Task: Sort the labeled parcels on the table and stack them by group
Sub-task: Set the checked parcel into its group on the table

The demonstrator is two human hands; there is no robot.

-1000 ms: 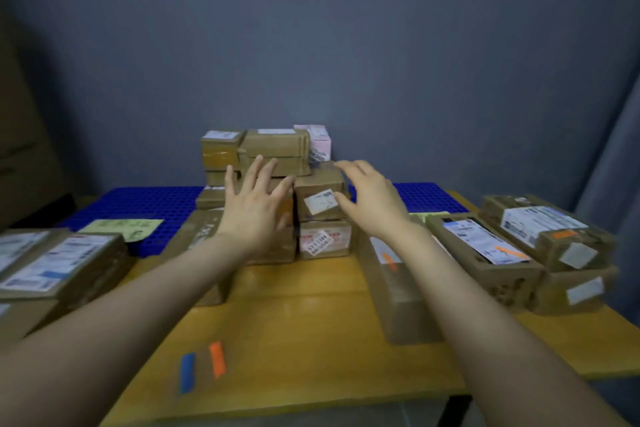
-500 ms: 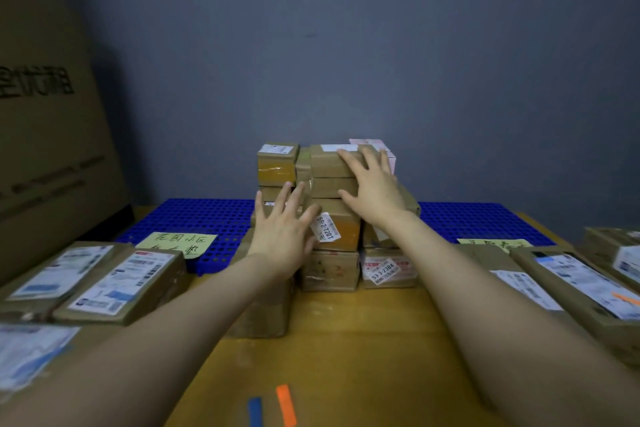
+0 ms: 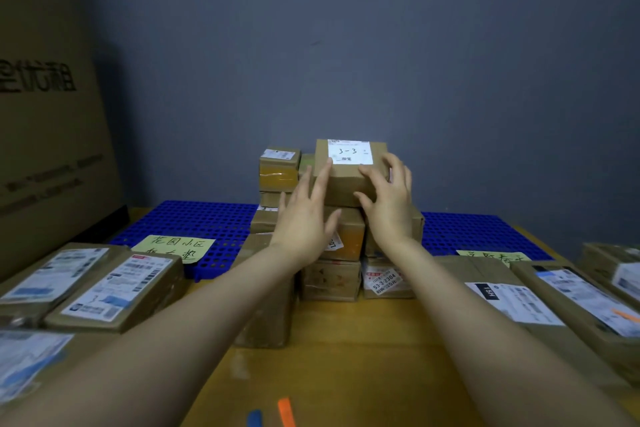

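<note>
Rectangular matte brown cardboard parcel (image 3: 346,185), glossy white "3-3" label (image 3: 349,152) on top, seated atop centre stack (image 3: 332,279), far side of smooth yellow table (image 3: 363,364); left hand (image 3: 304,218) fingers straight, pressed flat against left face; right hand (image 3: 389,206) fingers curled round right edge.

Dim, bluish light, low all over. The white label (image 3: 349,151) on the top parcel (image 3: 346,185), just off centre toward 12 o'clock, glares almost blank. The wall (image 3: 450,62) darkens toward the 10 and 2 o'clock corners. Wide-angle stretch swells the left forearm (image 3: 173,340) at 7 o'clock and the right forearm (image 3: 485,340) at 5 o'clock. The side parcels (image 3: 114,291) at 8 o'clock look soft, their print smeared.
</note>
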